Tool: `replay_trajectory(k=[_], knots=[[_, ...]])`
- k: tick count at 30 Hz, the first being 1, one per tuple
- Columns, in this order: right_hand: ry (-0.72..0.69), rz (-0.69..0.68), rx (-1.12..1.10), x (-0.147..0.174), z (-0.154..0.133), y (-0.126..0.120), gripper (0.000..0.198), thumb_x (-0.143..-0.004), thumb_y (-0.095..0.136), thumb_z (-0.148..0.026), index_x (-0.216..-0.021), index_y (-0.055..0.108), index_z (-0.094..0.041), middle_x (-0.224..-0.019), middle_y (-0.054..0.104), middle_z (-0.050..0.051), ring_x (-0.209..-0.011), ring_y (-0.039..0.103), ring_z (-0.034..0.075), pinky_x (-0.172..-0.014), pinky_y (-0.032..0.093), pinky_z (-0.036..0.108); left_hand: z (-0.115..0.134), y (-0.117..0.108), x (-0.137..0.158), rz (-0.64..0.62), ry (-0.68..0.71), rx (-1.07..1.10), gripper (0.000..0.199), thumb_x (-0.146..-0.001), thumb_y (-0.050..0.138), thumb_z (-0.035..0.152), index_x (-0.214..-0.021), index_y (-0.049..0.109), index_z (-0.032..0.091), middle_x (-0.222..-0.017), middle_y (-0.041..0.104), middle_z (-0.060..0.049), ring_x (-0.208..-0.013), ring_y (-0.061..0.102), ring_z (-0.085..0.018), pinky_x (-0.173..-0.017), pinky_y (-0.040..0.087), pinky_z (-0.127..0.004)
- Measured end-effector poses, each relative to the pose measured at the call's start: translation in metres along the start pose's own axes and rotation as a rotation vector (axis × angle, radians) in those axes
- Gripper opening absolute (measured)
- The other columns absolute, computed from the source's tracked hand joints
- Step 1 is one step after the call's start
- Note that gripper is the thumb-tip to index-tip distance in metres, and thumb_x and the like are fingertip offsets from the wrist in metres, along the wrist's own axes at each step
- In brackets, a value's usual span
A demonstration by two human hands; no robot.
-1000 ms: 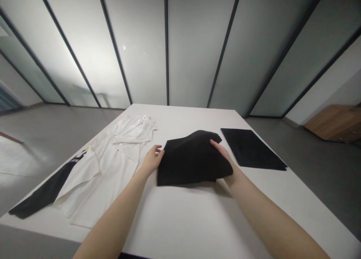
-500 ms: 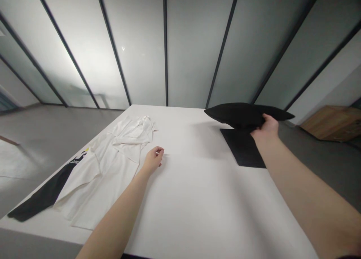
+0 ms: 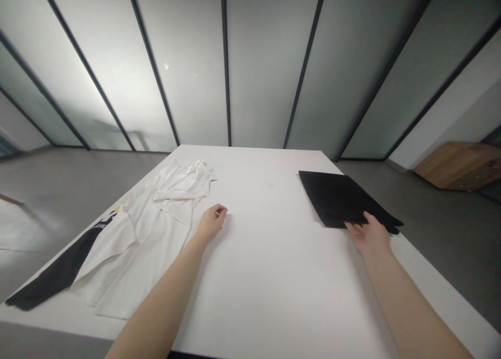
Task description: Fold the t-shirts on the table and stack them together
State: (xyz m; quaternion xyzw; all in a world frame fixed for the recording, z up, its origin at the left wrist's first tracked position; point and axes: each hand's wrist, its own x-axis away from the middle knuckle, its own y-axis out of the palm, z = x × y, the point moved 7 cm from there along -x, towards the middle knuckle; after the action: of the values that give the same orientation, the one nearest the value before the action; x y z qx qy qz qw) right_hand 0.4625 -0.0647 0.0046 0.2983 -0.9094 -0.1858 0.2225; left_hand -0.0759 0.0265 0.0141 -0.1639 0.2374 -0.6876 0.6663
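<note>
On the right part of the white table lies a flat black sheet, with another black layer against it whose right corner sticks out and lifts slightly. My right hand grips its near edge, the thumb on top and some fingers hidden by the sheet. My left hand rests over the table with its fingers loosely curled in and nothing visible in them. Just left of it, a white shirt is spread out with a bunched part at its far end. Partly beneath the shirt is a dark garment with a yellow and white print.
A frosted glass wall with dark frame bars stands behind the table. Wooden furniture is on the floor at the far right. At the left edge, part of a pale surface shows beyond the table.
My right hand has come down and nearer, bringing the raised black layer down onto the sheet below. My left hand stays almost where it was.
</note>
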Motion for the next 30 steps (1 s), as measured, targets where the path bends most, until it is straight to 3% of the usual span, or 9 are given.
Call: replay_trajectory(k=[3,5,10,13,16,19,23,26,30], knots=[[-0.293,0.202,0.047,0.021,-0.022,-0.006,0.053,-0.080,0.063,-0.011,-0.121,0.052,-0.044,-0.130,0.067,0.001,-0.092,0.074,0.017,-0.068,0.066,0.028,0.004,0.001,0.001,-0.003,0.035,-0.056,0.026,-0.094,0.052,0.041,-0.094,0.070,0.021,-0.064,0.064,0.000,-0.058,0.063,-0.018,-0.062,0.048,-0.029],[-0.475,0.222,0.140,0.038,-0.031,-0.001,0.057,-0.079,0.065,-0.016,-0.125,0.051,-0.047,-0.124,0.068,0.001,-0.083,0.070,0.017,-0.054,0.060,0.025,0.008,0.002,0.001,0.005,0.073,-0.085,0.026,-0.095,0.052,0.039,-0.094,0.070,0.021,-0.068,0.067,-0.001,-0.064,0.065,-0.019,-0.067,0.050,-0.030],[-0.694,-0.218,0.412,0.070,-0.014,0.044,0.043,-0.076,0.073,-0.030,-0.118,0.063,-0.030,-0.086,0.062,-0.001,-0.060,0.053,0.013,-0.047,0.045,0.024,0.018,-0.009,-0.002,0.110,0.158,-0.199,0.023,-0.095,0.053,0.031,-0.101,0.072,0.021,-0.100,0.075,-0.009,-0.091,0.071,-0.024,-0.089,0.055,-0.036],[-0.645,-0.505,0.631,0.084,0.014,0.069,0.039,-0.081,0.075,-0.040,-0.114,0.068,-0.022,-0.078,0.061,-0.001,-0.062,0.054,0.014,-0.053,0.046,0.025,0.014,-0.049,-0.001,0.392,0.077,-0.393,0.035,-0.094,0.057,0.032,-0.125,0.068,0.019,-0.135,0.067,-0.017,-0.131,0.060,-0.033,-0.114,0.044,-0.050],[-0.531,-0.712,0.787,0.094,0.041,0.080,0.039,-0.085,0.073,-0.049,-0.110,0.071,-0.020,-0.078,0.065,0.002,-0.067,0.060,0.017,-0.060,0.051,0.029,-0.012,-0.103,0.009,0.660,-0.244,-0.547,0.072,-0.095,0.061,0.048,-0.156,0.044,0.014,-0.162,0.041,-0.029,-0.154,0.032,-0.048,-0.120,0.030,-0.067],[-0.451,-0.798,0.865,0.097,0.056,0.082,0.046,-0.086,0.071,-0.058,-0.110,0.073,-0.019,-0.082,0.068,0.005,-0.072,0.063,0.020,-0.065,0.053,0.032,-0.040,-0.132,0.009,0.590,-0.426,-0.594,0.070,-0.094,0.060,0.051,-0.154,0.049,0.017,-0.155,0.051,-0.029,-0.146,0.044,-0.049,-0.116,0.035,-0.067],[-0.402,-0.856,0.917,0.098,0.065,0.082,0.053,-0.087,0.069,-0.065,-0.110,0.074,-0.018,-0.083,0.068,0.006,-0.073,0.063,0.020,-0.067,0.053,0.033,-0.048,-0.134,-0.005,0.453,-0.302,-0.578,0.049,-0.097,0.053,0.041,-0.136,0.067,0.015,-0.137,0.068,-0.022,-0.131,0.062,-0.039,-0.113,0.046,-0.053],[-0.382,-0.854,0.931,0.098,0.065,0.082,0.058,-0.086,0.068,-0.070,-0.110,0.074,-0.017,-0.082,0.069,0.006,-0.072,0.063,0.021,-0.066,0.052,0.033,-0.042,-0.131,-0.008,0.511,-0.254,-0.584,0.058,-0.095,0.058,0.042,-0.143,0.063,0.011,-0.145,0.064,-0.024,-0.142,0.054,-0.040,-0.116,0.044,-0.052],[-0.340,-0.840,0.929,0.097,0.065,0.082,0.063,-0.084,0.067,-0.074,-0.111,0.073,-0.017,-0.083,0.069,0.007,-0.073,0.063,0.021,-0.064,0.051,0.033,-0.052,-0.132,-0.005,0.555,-0.345,-0.580,0.057,-0.092,0.064,0.049,-0.139,0.068,0.017,-0.149,0.060,-0.025,-0.145,0.049,-0.046,-0.117,0.039,-0.063]])
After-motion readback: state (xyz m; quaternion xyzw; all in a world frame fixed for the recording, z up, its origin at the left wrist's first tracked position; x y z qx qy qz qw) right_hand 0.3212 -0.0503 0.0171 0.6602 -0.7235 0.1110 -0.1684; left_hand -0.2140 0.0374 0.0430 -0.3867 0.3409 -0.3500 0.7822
